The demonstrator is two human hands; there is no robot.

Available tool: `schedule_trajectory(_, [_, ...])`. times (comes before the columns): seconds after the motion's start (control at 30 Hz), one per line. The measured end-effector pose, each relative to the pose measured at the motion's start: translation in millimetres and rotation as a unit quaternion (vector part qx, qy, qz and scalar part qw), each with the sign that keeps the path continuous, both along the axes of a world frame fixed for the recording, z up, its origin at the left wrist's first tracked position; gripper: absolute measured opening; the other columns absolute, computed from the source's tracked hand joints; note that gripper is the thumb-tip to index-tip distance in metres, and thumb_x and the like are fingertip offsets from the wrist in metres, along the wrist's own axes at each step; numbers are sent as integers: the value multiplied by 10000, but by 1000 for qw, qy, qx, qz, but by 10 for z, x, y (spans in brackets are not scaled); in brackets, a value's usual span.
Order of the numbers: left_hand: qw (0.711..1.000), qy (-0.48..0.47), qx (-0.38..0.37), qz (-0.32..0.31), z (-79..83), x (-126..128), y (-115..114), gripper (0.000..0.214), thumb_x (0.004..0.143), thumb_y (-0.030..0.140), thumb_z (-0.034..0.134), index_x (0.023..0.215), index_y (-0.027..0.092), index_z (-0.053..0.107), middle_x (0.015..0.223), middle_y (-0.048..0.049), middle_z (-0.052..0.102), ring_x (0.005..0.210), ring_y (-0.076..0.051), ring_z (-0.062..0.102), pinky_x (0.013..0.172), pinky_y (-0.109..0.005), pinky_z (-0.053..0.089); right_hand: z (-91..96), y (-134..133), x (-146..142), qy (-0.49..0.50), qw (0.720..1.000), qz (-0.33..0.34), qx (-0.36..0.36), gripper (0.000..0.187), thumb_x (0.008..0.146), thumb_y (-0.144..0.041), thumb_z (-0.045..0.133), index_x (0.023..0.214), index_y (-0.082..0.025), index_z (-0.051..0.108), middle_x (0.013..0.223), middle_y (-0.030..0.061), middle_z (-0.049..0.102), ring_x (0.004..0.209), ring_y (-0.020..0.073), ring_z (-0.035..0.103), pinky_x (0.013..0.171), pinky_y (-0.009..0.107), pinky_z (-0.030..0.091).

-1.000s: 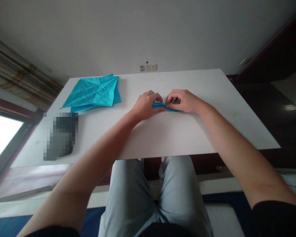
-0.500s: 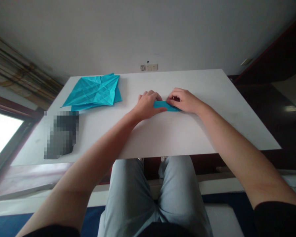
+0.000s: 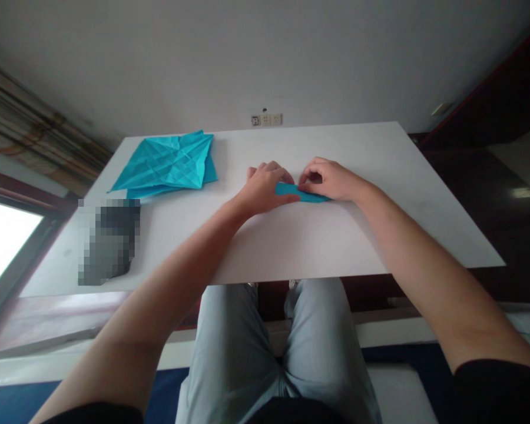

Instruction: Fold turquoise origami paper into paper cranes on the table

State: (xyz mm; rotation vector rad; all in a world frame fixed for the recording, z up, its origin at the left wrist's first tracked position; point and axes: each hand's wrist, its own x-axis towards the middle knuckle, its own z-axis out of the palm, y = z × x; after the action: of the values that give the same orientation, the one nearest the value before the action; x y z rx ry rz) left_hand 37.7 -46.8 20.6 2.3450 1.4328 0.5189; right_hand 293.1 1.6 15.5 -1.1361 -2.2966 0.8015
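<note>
A small folded piece of blue paper (image 3: 297, 191) lies on the white table (image 3: 291, 235) between both hands. My left hand (image 3: 262, 189) has its fingers curled and presses down on the paper's left end. My right hand (image 3: 331, 179) pinches the paper's right part with thumb and bent fingers. Most of the paper is hidden under the hands.
Creased blue paper sheets (image 3: 168, 164) lie stacked at the table's back left. A blurred dark object (image 3: 108, 241) sits near the left front edge. A wall socket (image 3: 265, 120) is behind the table. My knees show under the near edge.
The folded paper was pressed flatter on the table. My right hand shifted slightly right along it, with its fingers pinching again. My left hand stayed in place.
</note>
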Motion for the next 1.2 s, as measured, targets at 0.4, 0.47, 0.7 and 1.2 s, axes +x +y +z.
schedule_trajectory(0.4, [998,-58,6,-26,-77,-23,65,590,878,668,958,1225,254,722,1112,-42,837,1118,-330,788,1208,-508,396,26,-38,29,17,994,36,-100,372,873,-582,960,1032,-265,848,822,10,757,750,214,618,701,366,434])
schedule_trajectory(0.47, [997,-64,28,-14,-81,-20,54,694,835,697,993,1296,262,708,1153,-61,834,1174,-352,777,1226,-521,384,13,-16,36,20,994,47,-100,387,900,-632,927,978,-260,852,809,10,747,746,210,610,695,369,426])
schedule_trajectory(0.7, [956,-206,125,164,-60,-35,67,1267,700,660,1111,1707,275,445,1622,-221,630,1549,-476,577,1212,-576,473,88,-15,-45,182,982,-31,-34,573,843,-811,940,903,-258,798,862,23,686,797,207,589,716,366,475])
schedule_trajectory(1.2, [853,-521,-41,1,-143,138,145,590,954,613,902,1264,298,510,974,31,726,915,-190,830,918,-387,680,61,-90,-241,350,930,-48,-99,738,742,-810,1016,1135,-332,614,811,-60,741,734,192,688,704,345,583])
